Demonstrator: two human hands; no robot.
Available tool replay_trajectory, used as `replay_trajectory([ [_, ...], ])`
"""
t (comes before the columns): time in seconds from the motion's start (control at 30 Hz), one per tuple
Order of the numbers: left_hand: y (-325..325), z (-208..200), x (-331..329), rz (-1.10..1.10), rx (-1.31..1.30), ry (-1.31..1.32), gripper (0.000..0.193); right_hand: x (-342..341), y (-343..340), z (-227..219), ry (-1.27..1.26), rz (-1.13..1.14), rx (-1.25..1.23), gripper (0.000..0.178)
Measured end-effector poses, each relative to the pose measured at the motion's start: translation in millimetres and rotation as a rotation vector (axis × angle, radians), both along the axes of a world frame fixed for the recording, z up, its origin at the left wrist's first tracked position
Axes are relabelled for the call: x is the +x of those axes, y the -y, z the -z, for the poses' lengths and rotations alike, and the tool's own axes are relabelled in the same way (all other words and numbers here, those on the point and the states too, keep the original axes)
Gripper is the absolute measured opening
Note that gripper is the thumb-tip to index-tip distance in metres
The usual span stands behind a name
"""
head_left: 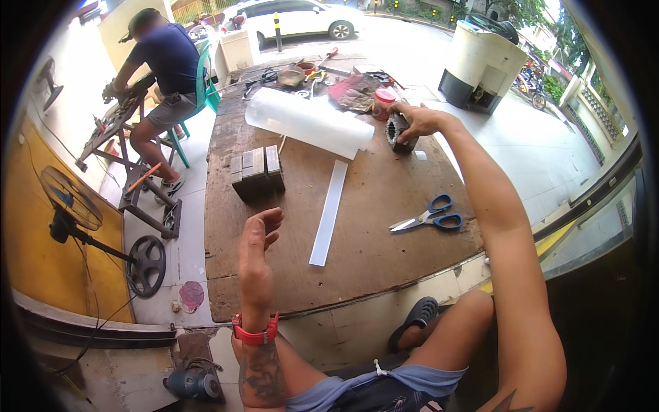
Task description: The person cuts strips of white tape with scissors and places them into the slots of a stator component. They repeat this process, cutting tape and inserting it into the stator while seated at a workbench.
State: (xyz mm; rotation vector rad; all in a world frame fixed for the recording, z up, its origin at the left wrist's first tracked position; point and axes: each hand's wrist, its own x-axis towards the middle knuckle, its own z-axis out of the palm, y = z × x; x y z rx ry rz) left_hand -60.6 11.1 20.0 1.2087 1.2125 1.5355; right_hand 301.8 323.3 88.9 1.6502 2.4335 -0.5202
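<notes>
At the far right of the wooden table (302,288), my right hand (424,122) is closed on a dark block with a jagged, toothed edge (396,130). My left hand (257,250) is raised over the near left part of the table, its fingers loosely bent and nothing in them. Beyond it stands a group of dark rectangular blocks (257,175) set side by side. Between the hands lies a narrow whitish strip (329,213). A roll of translucent sheet (309,123) lies behind the strip. Blue-handled scissors (432,216) rest partly spread at the right.
A red-lidded jar (384,103), rags (353,91) and several tools clutter the table's far end. At left, a person (161,65) sits on a green chair (204,82) at a workbench. A standing fan (72,199) is nearer. A white car (295,19) is outside.
</notes>
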Motion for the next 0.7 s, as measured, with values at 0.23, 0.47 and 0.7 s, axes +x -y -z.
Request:
replay_trajectory([
  [0.23, 0, 2, -7, -0.035, 0.009, 0.053, 0.056, -70, 58, -10, -0.628, -0.080, 0.515, 0.094],
  [0.47, -6, 3, -15, -0.073, -0.036, 0.166, 0.053, -219, 100, 62, -0.593, -0.343, 0.365, 0.110],
  [0.7, -9, 14, -16, -0.047, -0.083, -0.018, 0.045, -197, 123, 67, -0.798, -0.310, 0.256, 0.088],
])
